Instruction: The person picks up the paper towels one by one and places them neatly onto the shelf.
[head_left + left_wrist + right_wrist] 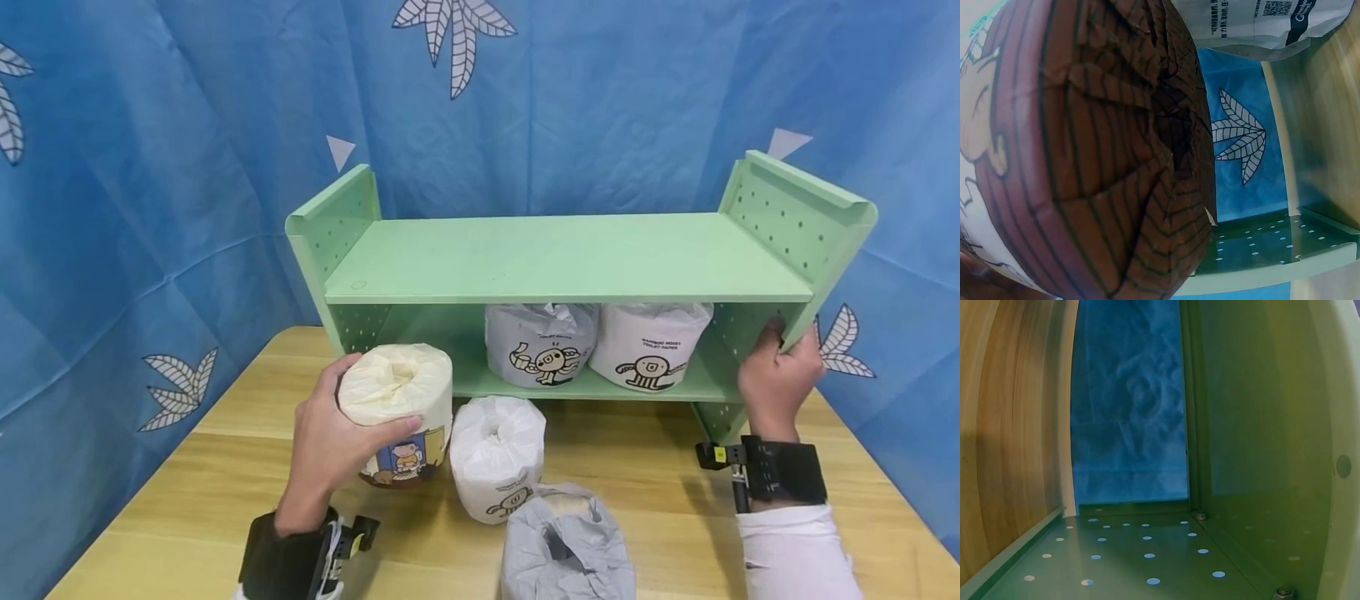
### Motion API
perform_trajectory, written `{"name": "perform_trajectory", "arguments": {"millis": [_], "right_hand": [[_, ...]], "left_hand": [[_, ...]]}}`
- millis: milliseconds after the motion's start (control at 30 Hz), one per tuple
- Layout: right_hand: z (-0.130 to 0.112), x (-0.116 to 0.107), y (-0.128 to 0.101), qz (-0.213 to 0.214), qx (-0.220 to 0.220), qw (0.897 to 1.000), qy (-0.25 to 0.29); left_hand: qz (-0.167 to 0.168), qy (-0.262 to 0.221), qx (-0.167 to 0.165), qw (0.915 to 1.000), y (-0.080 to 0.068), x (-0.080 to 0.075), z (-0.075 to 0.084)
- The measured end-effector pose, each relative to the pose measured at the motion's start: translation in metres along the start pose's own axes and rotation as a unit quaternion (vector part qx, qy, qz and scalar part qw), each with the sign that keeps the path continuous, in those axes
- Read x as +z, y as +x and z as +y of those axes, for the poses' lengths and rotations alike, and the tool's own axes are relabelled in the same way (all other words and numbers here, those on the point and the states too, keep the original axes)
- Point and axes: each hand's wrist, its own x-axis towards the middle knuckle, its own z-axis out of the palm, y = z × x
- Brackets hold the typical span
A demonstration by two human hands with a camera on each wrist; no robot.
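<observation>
Gripping a cream roll (397,392), the left hand (330,442); right hand (776,383) clasps the shelf (570,258).

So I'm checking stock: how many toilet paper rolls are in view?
5: two on the lower shelf, one gripped by the left hand, two on the table. None visibly hidden.

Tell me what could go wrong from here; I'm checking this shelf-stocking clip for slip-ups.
The left hand grips the cream roll from one side only, so the soft wrapper might slip. Two rolls already fill the right of the lower shelf, so pushing in there could jam. The right hand holds just the shelf's right side panel; a hard push might shift the shelf.
</observation>
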Motion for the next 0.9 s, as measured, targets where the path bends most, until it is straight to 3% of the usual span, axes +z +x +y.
{"name": "perform_trajectory", "arguments": {"millis": [467,667,900], "right_hand": [[0.000,0.002,0.001,-0.002,0.007,1.000,0.009],[-0.002,0.004,0.000,-0.001,0.029,1.000,0.000],[0.002,0.002,0.002,0.002,0.012,1.000,-0.002]], "left_hand": [[0.011,-0.035,0.008,0.9993,0.003,0.002,0.004],[0.010,-0.052,-0.011,0.9985,0.004,-0.003,0.006],[0.005,-0.106,-0.030,0.9939,0.006,0.001,0.012]]}}
